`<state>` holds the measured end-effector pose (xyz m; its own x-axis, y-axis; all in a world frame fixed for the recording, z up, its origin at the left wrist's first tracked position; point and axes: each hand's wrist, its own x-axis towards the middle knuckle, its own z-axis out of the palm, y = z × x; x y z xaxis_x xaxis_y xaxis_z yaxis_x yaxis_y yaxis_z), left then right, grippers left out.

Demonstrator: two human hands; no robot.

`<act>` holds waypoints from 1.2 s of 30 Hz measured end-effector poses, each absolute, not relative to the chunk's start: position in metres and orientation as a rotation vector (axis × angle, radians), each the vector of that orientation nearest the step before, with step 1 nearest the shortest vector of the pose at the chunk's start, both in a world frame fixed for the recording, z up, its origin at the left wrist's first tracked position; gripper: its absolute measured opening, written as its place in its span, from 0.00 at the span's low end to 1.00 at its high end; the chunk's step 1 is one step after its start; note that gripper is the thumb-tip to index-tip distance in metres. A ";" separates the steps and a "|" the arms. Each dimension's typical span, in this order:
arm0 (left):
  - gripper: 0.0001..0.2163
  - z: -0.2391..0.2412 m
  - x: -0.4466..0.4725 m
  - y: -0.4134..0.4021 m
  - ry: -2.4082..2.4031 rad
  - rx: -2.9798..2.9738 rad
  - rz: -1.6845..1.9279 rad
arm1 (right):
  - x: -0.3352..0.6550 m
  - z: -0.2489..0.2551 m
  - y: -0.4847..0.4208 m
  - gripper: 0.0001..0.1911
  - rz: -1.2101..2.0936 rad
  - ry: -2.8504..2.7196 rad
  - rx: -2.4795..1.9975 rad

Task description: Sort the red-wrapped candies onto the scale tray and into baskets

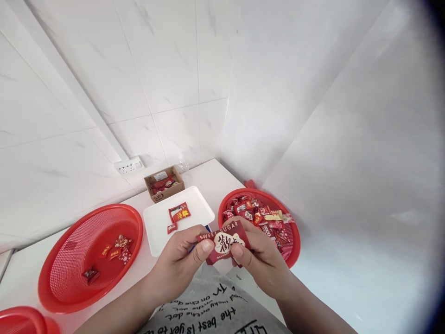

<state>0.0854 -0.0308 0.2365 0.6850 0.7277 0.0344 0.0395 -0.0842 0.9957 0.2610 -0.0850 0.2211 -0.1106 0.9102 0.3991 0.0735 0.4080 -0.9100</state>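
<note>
Both my hands hold a small red "SWEET SUGAR" packet (224, 242) with a white emblem, just above the table's near edge. My left hand (181, 264) pinches its left end between thumb and fingers. My right hand (259, 253) pinches its right end, thumb on the front. Behind the packet lies a white tray (200, 204) with two red packets (179, 213) and a smaller one on it. To the right stands a red mesh basket (294, 248) heaped with red sweets. At the left, a larger red mesh basket (69, 260) holds several sweets.
A small open cardboard box (163, 183) with red packets sits at the back by the wall, next to a white wall socket (128, 165). Another red basket's rim (21, 320) shows at the bottom left. White tiled walls close in behind and on the right.
</note>
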 end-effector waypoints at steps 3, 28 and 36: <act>0.19 0.240 0.087 -0.031 0.667 1.661 0.641 | 0.261 0.224 -0.085 0.16 0.928 -1.520 -0.897; 0.19 0.238 0.089 -0.034 0.678 1.635 0.455 | 0.261 0.223 -0.083 0.23 0.802 -1.509 -1.017; 0.21 0.235 0.093 -0.034 0.650 1.676 0.465 | 0.261 0.223 -0.083 0.20 0.738 -1.542 -1.035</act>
